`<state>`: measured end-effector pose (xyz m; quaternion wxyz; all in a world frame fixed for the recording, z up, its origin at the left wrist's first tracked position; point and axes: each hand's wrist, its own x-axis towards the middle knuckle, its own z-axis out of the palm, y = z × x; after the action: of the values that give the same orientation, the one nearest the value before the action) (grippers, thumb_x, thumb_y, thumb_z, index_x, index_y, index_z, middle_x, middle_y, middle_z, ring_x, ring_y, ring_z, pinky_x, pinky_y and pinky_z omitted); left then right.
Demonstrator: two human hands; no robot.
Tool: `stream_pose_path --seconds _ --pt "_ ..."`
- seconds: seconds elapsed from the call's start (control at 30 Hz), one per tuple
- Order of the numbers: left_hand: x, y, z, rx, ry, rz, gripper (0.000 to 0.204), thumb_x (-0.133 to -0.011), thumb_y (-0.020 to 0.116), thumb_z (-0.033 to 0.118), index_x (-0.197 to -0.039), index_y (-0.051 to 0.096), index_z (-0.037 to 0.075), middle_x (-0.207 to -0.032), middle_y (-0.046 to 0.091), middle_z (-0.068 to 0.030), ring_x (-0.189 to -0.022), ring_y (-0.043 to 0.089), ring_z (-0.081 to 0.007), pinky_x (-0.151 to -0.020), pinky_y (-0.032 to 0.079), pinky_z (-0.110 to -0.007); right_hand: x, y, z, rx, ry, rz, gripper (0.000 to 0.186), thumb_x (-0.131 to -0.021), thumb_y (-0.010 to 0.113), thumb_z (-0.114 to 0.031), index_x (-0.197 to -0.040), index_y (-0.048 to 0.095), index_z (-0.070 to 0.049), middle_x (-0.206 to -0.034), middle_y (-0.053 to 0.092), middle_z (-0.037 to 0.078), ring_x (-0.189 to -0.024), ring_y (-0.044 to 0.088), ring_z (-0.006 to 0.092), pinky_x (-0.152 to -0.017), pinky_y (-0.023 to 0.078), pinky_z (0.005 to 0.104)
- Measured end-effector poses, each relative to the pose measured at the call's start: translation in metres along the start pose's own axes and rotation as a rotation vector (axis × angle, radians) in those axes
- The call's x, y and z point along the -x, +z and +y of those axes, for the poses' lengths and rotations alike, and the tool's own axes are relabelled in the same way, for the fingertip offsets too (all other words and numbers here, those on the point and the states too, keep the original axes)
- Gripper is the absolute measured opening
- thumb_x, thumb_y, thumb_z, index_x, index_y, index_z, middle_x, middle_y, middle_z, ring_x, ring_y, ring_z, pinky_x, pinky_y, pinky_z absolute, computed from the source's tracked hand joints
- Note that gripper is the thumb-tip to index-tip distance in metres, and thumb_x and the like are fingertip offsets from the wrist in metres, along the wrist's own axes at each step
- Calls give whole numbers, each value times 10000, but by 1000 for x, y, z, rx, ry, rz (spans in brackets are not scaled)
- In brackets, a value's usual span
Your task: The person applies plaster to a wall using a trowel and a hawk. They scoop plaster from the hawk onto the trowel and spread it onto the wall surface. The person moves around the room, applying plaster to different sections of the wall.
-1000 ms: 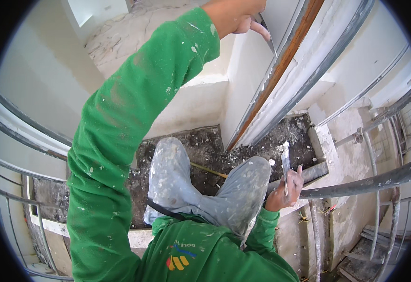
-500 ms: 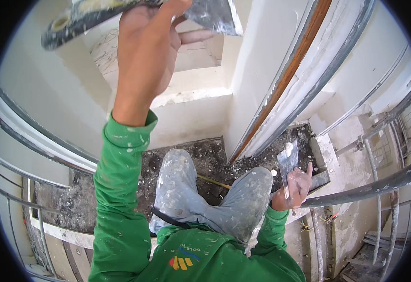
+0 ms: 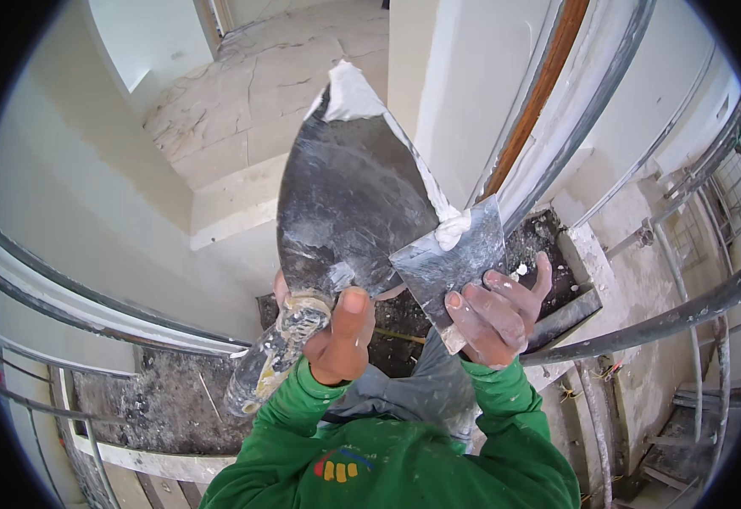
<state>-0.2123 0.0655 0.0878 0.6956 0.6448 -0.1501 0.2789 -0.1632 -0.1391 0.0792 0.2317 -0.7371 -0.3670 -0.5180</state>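
Walls (image 3: 91, 195): pale; whiter stretches beside duller ones, so the finish reads as partial.
Far floor (image 3: 269, 81): light, marked with dark wavering lines, beyond a low step.
Debris bed (image 3: 158, 399): dark, strewn with white crumbs, left of the person and below.
Grey rail (image 3: 650, 335): runs in from the right edge, toward the right forearm.
Brown strip (image 3: 540, 89): upright, beside a white-smeared post.
Large putty knife (image 3: 345, 195): in front of the person, blade pointing up and away, face smeared grey.
Left grip (image 3: 332, 348): closed round the neck of the large knife, thumb on top at the blade's base.
Right grip (image 3: 498, 322): holding the small blade, fingers spread over its near part.
Small putty knife (image 3: 451, 276): tilted, overlapping the large blade's right edge.
White paste (image 3: 353, 93): heaped at the large blade's tip, with a thin band down its right edge; judged not yet gathered.
Paste lump (image 3: 453, 230): where both blades meet; judged the portion already gathered.
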Motion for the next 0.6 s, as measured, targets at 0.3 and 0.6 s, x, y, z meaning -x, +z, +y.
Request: stream_pose_path --seconds 0.3,0.6 --pt "71 -73 -83 187 -459 -122 528 -900 537 -50 -1400 375 4 -1266 562 -128 -1178 524 -179 -1000 405 -353 -6 -29 33 -266 35 14 135 -796 714 -198 -911 645 -179 -898 554 14 -960 553 212 -1033 318 698" --pt "90 -31 -66 925 -730 138 580 -881 504 -78 -1418 313 31 -1333 500 -147 -1210 519 -256 -981 471 -473 4 56 34 -1128 1078 -392 354 -897 642 -230 -1115 519 21 -981 574 32 -891 508 104 -839 416 255"
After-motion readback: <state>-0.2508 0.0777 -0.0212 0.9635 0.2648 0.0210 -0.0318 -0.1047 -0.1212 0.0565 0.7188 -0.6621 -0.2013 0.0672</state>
